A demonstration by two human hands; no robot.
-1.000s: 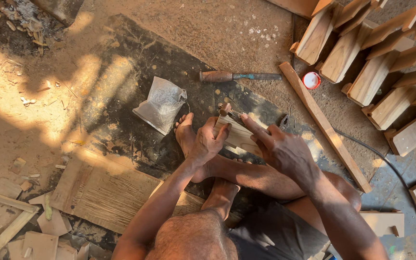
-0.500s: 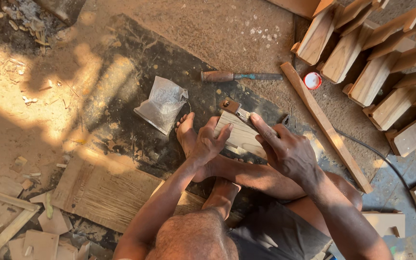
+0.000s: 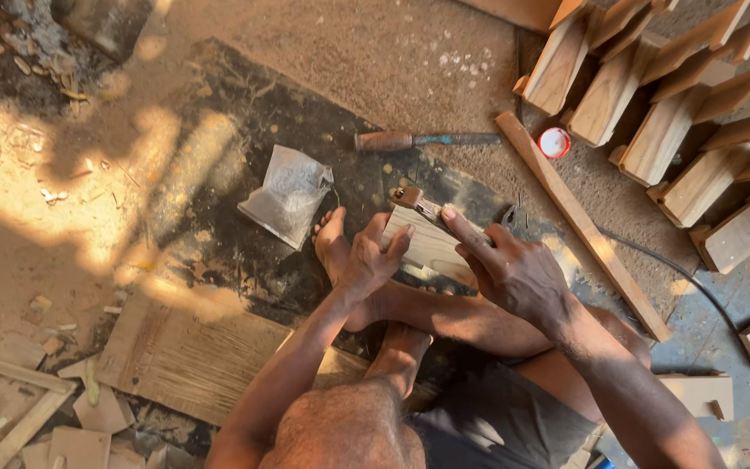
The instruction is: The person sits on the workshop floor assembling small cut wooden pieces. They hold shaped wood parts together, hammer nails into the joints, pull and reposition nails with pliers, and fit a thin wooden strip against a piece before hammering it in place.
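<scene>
A pale flat wooden block (image 3: 427, 241) is gripped by the left hand (image 3: 366, 265) and the right hand (image 3: 514, 274). A wooden-handled chisel (image 3: 423, 140) and a crumpled clear plastic bag (image 3: 286, 193) are seen beyond it, with a long wooden slat (image 3: 583, 226) lying to the right.

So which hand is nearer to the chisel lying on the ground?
Right. The right hand rests on the wooden block, its fingers reaching toward the chisel above. The left hand grips the block's near-left side, slightly farther off.

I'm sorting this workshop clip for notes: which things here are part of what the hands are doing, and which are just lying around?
In use:
- wooden block, held by left hand and right hand
- small brown piece at the block's top end

Lying about:
- chisel
- plastic bag
- long wooden strip
- red-rimmed cap
- stacked wooden pieces
- black cable
</scene>
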